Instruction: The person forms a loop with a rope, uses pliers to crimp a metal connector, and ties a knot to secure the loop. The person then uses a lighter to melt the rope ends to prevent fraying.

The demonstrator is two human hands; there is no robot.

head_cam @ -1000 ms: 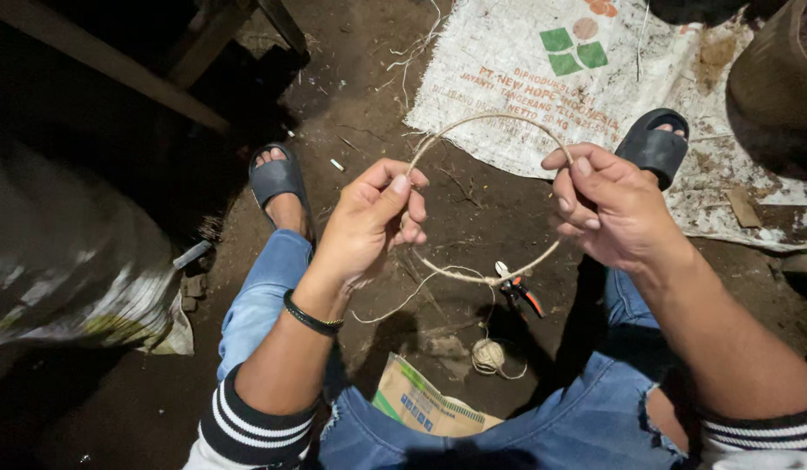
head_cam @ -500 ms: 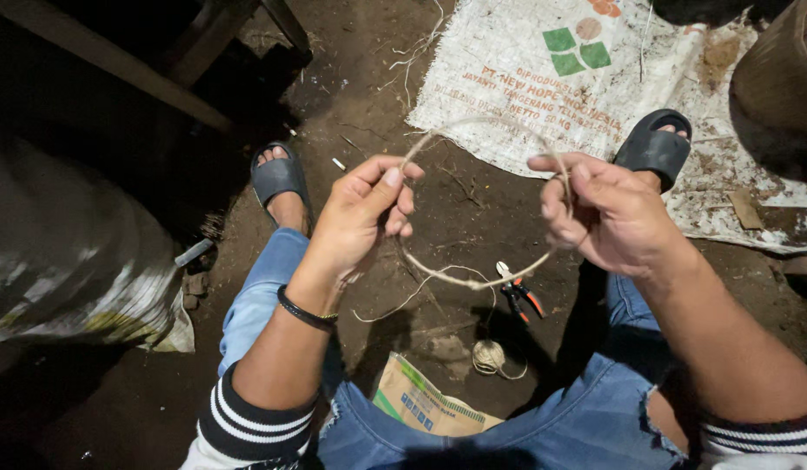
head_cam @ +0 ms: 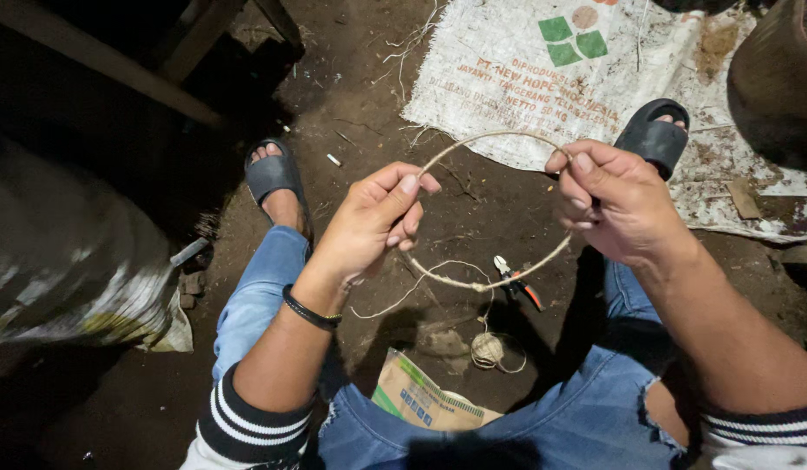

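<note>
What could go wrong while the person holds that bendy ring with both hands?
The thin ring is bent tight between the left hand and right hand; if one hand slips, it might spring open and flick the fingers. The loose string hanging from its bottom knot could perhaps snag or tangle. The pliers lie on the dirt ground between the sandalled feet, so a shifting foot might land on them.
</note>
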